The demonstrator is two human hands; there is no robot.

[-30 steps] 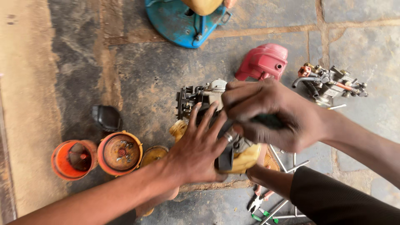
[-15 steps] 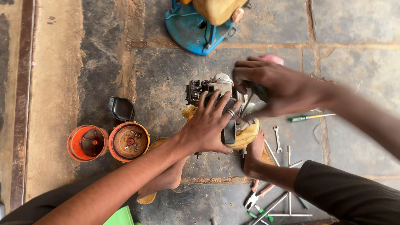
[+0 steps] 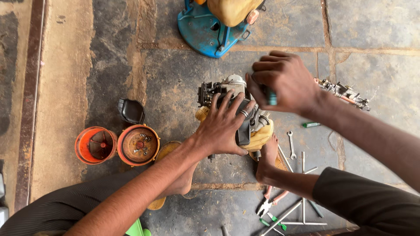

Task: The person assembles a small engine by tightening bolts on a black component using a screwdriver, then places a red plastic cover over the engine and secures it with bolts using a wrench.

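A small engine (image 3: 227, 94) with a yellowish tank (image 3: 261, 136) sits on the stone floor between my bare feet. My left hand (image 3: 225, 124) lies flat on top of the engine, fingers spread, a ring on one finger. Above the engine's right side, my right hand (image 3: 284, 83) is closed around a tool with a teal handle (image 3: 272, 97), whose tip is hidden behind the hand. My right foot (image 3: 267, 159) presses against the tank.
Two orange round covers (image 3: 95, 145) (image 3: 138, 145), the second holding small screws, lie left beside a black cap (image 3: 131, 111). A blue machine base (image 3: 210, 28) stands at top. Another engine part (image 3: 345, 92), a spanner (image 3: 291, 144), pliers (image 3: 270, 204) and rods lie to the right.
The view has shifted, so the engine sits lower in frame. My right hand rose from the engine's right side to above it with the tool. The left hand stays on the engine.
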